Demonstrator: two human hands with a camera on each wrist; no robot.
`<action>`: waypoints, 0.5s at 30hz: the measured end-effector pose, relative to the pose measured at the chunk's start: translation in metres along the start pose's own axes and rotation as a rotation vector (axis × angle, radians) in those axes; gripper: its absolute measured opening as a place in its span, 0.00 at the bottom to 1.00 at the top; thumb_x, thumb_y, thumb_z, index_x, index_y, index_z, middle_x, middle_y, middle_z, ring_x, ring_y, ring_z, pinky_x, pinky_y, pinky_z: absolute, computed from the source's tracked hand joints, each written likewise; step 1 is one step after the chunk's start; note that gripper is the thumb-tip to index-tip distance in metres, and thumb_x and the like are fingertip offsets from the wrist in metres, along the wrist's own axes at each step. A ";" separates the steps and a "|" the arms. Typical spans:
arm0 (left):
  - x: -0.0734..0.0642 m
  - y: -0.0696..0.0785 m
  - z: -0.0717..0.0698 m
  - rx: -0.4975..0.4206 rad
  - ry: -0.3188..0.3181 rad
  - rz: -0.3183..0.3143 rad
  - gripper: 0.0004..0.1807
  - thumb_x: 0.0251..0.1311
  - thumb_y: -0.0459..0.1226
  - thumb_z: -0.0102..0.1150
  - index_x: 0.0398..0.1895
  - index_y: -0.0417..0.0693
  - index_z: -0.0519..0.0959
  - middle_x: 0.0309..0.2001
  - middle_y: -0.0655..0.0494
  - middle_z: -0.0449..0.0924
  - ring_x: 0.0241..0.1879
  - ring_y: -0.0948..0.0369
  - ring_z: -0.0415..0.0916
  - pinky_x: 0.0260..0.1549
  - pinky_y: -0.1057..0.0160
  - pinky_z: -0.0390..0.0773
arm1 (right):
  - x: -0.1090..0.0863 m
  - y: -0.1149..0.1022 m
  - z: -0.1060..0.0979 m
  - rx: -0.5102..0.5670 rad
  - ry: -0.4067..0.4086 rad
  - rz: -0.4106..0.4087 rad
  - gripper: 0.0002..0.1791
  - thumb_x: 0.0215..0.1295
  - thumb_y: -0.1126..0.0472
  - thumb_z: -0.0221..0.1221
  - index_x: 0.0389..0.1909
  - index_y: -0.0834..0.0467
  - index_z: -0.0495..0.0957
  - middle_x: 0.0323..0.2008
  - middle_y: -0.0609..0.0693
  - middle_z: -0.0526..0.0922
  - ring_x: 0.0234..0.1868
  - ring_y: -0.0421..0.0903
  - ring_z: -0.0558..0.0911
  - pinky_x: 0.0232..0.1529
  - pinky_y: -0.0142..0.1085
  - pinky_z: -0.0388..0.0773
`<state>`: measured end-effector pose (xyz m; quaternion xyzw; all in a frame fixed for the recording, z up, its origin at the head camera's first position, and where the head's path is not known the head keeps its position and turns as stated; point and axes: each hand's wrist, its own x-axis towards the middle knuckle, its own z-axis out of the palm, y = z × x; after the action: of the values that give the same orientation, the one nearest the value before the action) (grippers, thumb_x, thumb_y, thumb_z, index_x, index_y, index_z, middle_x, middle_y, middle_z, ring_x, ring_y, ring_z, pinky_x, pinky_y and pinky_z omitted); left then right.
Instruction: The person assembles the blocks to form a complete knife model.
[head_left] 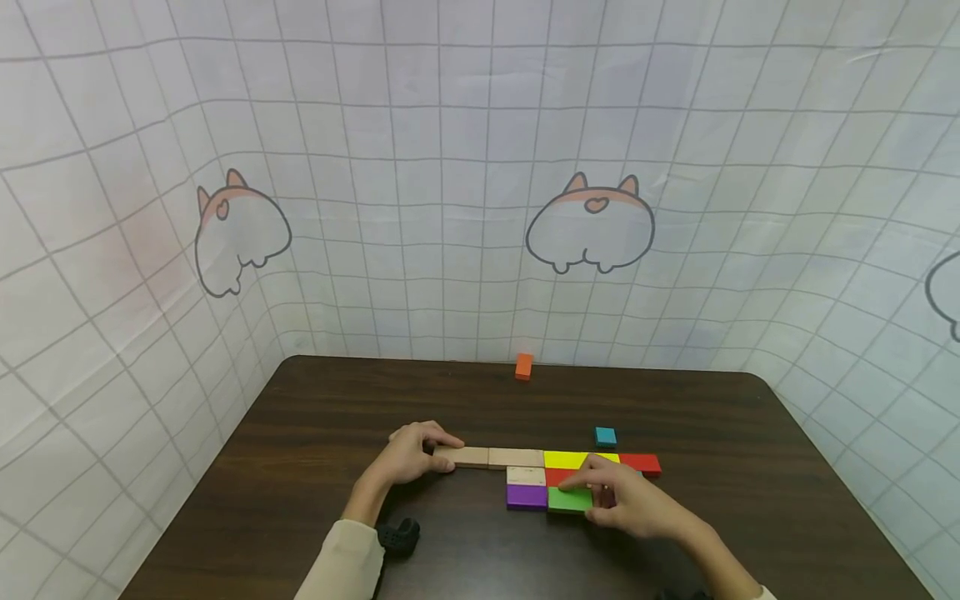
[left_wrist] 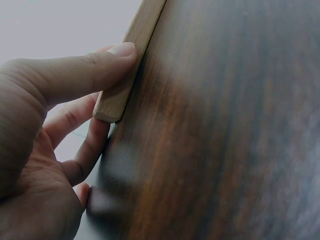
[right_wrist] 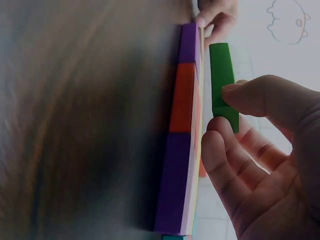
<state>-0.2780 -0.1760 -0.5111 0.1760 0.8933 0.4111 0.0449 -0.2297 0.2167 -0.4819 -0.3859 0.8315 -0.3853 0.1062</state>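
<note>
My left hand [head_left: 408, 454] pinches the left end of a plain wooden block [head_left: 471, 456], thumb on the near side and fingers behind it. A second plain block [head_left: 516, 458] continues the row, followed by yellow [head_left: 562, 459] and a red block [head_left: 643, 464] at the right end. In front lie a short plain block [head_left: 526, 476], a purple block [head_left: 527, 497] and a red block [head_left: 557, 477]. My right hand [head_left: 633, 500] pinches a green block [right_wrist: 223, 80] between thumb and fingers, held above the blocks in the right wrist view. Its fingers partly hide the blocks behind.
A small blue block [head_left: 605, 437] lies behind the yellow part of the row. Farther back, an orange block [head_left: 523, 367] stands near the table's far edge. A white grid-patterned curtain [head_left: 420, 208] surrounds the dark wooden table [head_left: 315, 400]. A black device [head_left: 399, 539] sits at my left wrist.
</note>
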 end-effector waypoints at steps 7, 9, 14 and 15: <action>0.001 -0.001 0.000 -0.002 0.005 -0.005 0.15 0.54 0.38 0.76 0.46 0.60 0.90 0.40 0.64 0.84 0.36 0.60 0.69 0.66 0.30 0.44 | -0.003 -0.008 0.009 -0.004 -0.027 0.041 0.23 0.64 0.69 0.65 0.58 0.46 0.83 0.43 0.46 0.76 0.32 0.34 0.75 0.35 0.30 0.79; 0.001 -0.001 0.000 -0.001 0.006 -0.007 0.15 0.54 0.38 0.76 0.46 0.60 0.90 0.40 0.65 0.84 0.36 0.60 0.69 0.66 0.30 0.44 | -0.002 -0.010 0.011 -0.005 -0.033 0.049 0.24 0.63 0.68 0.65 0.58 0.45 0.83 0.42 0.45 0.76 0.32 0.34 0.76 0.35 0.30 0.79; 0.001 -0.002 0.001 -0.001 0.003 0.005 0.15 0.54 0.38 0.77 0.46 0.60 0.90 0.40 0.64 0.84 0.35 0.61 0.68 0.65 0.31 0.45 | 0.002 -0.011 0.015 -0.030 -0.051 0.074 0.23 0.63 0.68 0.66 0.57 0.44 0.84 0.40 0.44 0.75 0.32 0.33 0.75 0.34 0.29 0.78; 0.001 -0.002 0.001 -0.001 0.001 0.006 0.15 0.54 0.38 0.76 0.46 0.60 0.90 0.40 0.64 0.84 0.35 0.61 0.68 0.65 0.32 0.45 | 0.002 -0.012 0.015 -0.035 -0.055 0.076 0.23 0.62 0.68 0.65 0.56 0.44 0.84 0.40 0.44 0.74 0.31 0.33 0.75 0.34 0.29 0.78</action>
<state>-0.2792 -0.1765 -0.5131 0.1782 0.8927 0.4116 0.0432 -0.2173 0.2015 -0.4835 -0.3662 0.8490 -0.3553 0.1369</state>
